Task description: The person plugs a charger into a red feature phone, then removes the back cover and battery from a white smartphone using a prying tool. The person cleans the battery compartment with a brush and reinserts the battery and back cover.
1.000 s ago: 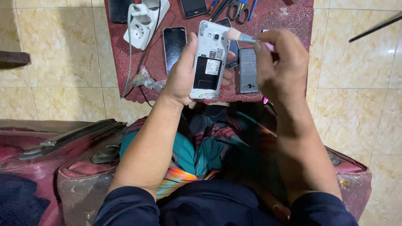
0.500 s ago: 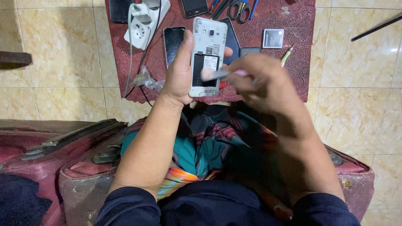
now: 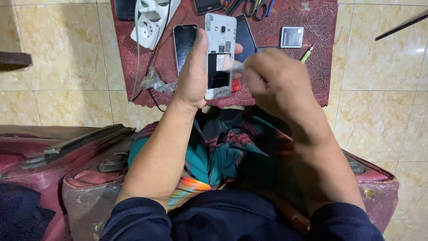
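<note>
My left hand [image 3: 194, 76] grips a white phone [image 3: 220, 44] by its left edge, back side up, with the rear cover off and the dark battery bay exposed. My right hand [image 3: 276, 85], blurred by motion, is just right of the phone with its fingers pinched on a thin pale tool [image 3: 236, 67]. The tool's tip lies over the right edge of the open bay. A loose grey battery [image 3: 292, 36] rests on the red mat [image 3: 321, 27] to the right.
On the mat lie a dark phone [image 3: 184, 40], another dark phone [image 3: 246, 38] behind the white one, a white power strip [image 3: 154, 18], scissors [image 3: 256, 6] and a yellow-green pen [image 3: 307, 53]. Worn red cases [image 3: 89, 178] flank my lap on the tiled floor.
My right hand has come down from the phone's upper right corner to its middle, bringing the tool over the battery bay. My left hand still holds the phone.
</note>
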